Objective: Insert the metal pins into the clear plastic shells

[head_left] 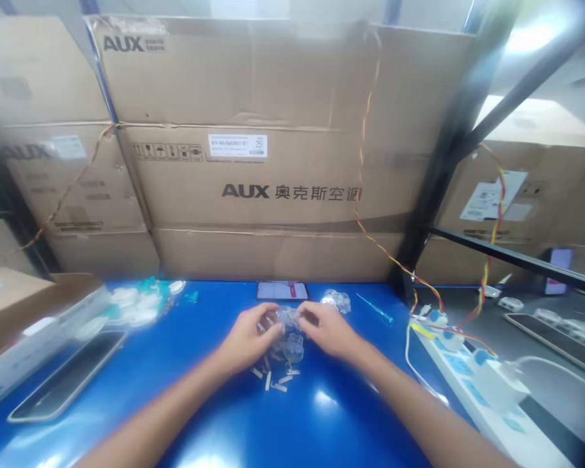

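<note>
My left hand (pixel 251 338) and my right hand (pixel 324 330) meet above the blue work surface (pixel 322 416). Between them, both grasp a clump of clear plastic pieces (pixel 288 331), whose exact shape is hidden by my fingers and blur. Below my hands lie several small pale strips (pixel 275 380), possibly metal or plastic. A second heap of clear plastic pieces (pixel 337 301) sits just beyond my right hand. A phone (pixel 281 290) lies face up beyond my fingertips, and a thin blue rod (pixel 374 308) lies to the right.
Stacked AUX cartons (pixel 273 143) stand behind the bench. On the left are a cardboard box (pixel 29 325), a dark tablet (pixel 68 376) and white bagged items (pixel 136 305). A white power strip (pixel 472 377) with plugs and yellow-red wires (pixel 419 279) lies at the right.
</note>
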Action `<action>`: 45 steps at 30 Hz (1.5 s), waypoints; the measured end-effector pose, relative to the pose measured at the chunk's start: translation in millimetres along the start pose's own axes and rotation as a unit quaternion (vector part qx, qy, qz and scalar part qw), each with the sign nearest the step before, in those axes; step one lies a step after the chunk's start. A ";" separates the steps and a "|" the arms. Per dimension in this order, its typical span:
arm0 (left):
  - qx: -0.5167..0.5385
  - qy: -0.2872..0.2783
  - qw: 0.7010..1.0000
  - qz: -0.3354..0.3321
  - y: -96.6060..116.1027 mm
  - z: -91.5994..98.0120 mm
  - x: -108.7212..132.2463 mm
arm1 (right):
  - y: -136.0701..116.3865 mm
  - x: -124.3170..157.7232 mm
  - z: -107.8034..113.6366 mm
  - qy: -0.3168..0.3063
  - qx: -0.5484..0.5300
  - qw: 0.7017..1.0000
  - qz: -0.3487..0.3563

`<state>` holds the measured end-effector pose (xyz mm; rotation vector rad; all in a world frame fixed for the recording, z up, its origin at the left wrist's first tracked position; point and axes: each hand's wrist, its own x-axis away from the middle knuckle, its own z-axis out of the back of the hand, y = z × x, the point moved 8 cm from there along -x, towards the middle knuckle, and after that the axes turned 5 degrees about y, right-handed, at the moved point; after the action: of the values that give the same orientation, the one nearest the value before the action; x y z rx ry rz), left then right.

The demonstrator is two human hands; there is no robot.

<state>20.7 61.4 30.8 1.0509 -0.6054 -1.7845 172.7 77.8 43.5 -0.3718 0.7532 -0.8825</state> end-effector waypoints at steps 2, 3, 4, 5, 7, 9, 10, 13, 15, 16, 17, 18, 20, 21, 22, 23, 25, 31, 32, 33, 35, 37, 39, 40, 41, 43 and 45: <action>0.030 -0.015 0.999 0.011 0.1 -2.4 1.3 | -7.8 2.8 -6.7 -0.002 -0.010 1.000 0.009; 0.041 -0.021 0.999 0.015 0.5 -2.9 1.9 | -9.9 3.7 -8.1 0.002 -0.009 1.000 0.013; 0.051 -0.027 0.998 0.020 1.0 -3.0 2.4 | -11.0 4.3 -8.7 0.008 -0.004 1.000 0.017; 0.060 -0.032 0.997 0.025 1.4 -3.2 2.8 | -11.3 4.5 -8.8 0.014 0.002 1.000 0.021; 0.069 -0.047 0.996 0.032 1.9 -5.0 3.8 | -10.4 4.6 -9.0 0.020 0.009 0.999 0.025; 0.065 -0.055 0.996 0.031 1.4 -7.1 4.3 | -9.9 4.7 -9.7 0.020 0.011 0.999 0.031; 0.057 -0.055 0.996 0.028 0.7 -8.0 4.4 | -10.4 4.9 -10.1 0.019 0.012 0.999 0.035; 0.027 -0.050 0.998 0.018 -2.3 -9.9 4.5 | -14.9 6.1 -10.7 0.022 0.020 0.998 0.055; 0.014 -0.049 0.999 0.013 -3.6 -11.0 4.7 | -17.9 7.0 -10.4 0.026 0.027 0.997 0.067; 0.010 -0.049 0.999 0.010 -3.7 -11.1 4.8 | -18.8 7.3 -10.1 0.029 0.031 0.997 0.070; 0.005 -0.048 0.999 0.007 -3.3 -10.8 4.9 | -19.0 7.5 -9.7 0.032 0.033 0.996 0.071; -0.001 -0.047 0.999 0.001 -2.3 -10.3 5.0 | -19.0 7.6 -9.4 0.034 0.034 0.996 0.071; -0.017 -0.043 0.999 -0.018 1.7 -8.8 5.0 | -18.4 7.7 -9.0 0.037 0.034 0.996 0.070; -0.027 -0.040 0.998 -0.030 4.2 -7.9 5.0 | -18.2 7.8 -8.9 0.037 0.033 0.996 0.069; -0.035 -0.037 0.998 -0.042 6.8 -7.0 5.0 | -18.0 7.8 -8.9 0.038 0.033 0.996 0.068; -0.043 -0.034 0.997 -0.052 8.9 -6.2 4.9 | -17.9 7.9 -9.1 0.038 0.033 0.996 0.068; -0.054 -0.029 0.996 -0.064 11.8 -4.9 4.4 | -17.9 8.1 -9.4 0.039 0.033 0.996 0.067; -0.084 -0.032 0.992 -0.091 14.1 -5.5 3.3 | -19.3 8.9 -12.3 0.032 0.042 0.995 0.081; -0.089 -0.035 0.991 -0.094 14.2 -6.1 3.4 | -19.4 9.0 -13.1 0.029 0.044 0.995 0.082; -0.093 -0.039 0.990 -0.097 14.5 -7.0 3.7 | -19.4 9.1 -13.7 0.028 0.047 0.995 0.083; -0.100 -0.047 0.989 -0.102 15.3 -8.8 4.5 | -19.7 9.3 -15.1 0.027 0.051 0.995 0.086; -0.104 -0.052 0.988 -0.106 16.1 -10.0 5.0 | -19.9 9.4 -16.7 0.025 0.055 0.994 0.090; -0.108 -0.053 0.987 -0.107 16.6 -10.7 5.1 | -20.0 9.6 -18.6 0.021 0.057 0.994 0.093; -0.110 -0.053 0.987 -0.108 16.6 -11.0 4.9 | -20.0 9.7 -19.5 0.018 0.058 0.994 0.095; -0.112 -0.053 0.986 -0.108 16.6 -11.2 4.8 | -20.0 9.9 -20.2 0.017 0.060 0.993 0.096; -0.117 -0.051 0.986 -0.107 16.2 -11.4 4.5 | -20.1 10.2 -20.8 0.015 0.067 0.993 0.096; -0.120 -0.047 0.987 -0.102 15.3 -11.0 4.4 | -21.0 10.5 -20.7 0.013 0.071 0.993 0.097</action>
<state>36.7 51.3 35.2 0.8925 -0.3372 -2.0363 150.3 57.0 36.9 -0.1581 0.7316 -0.7545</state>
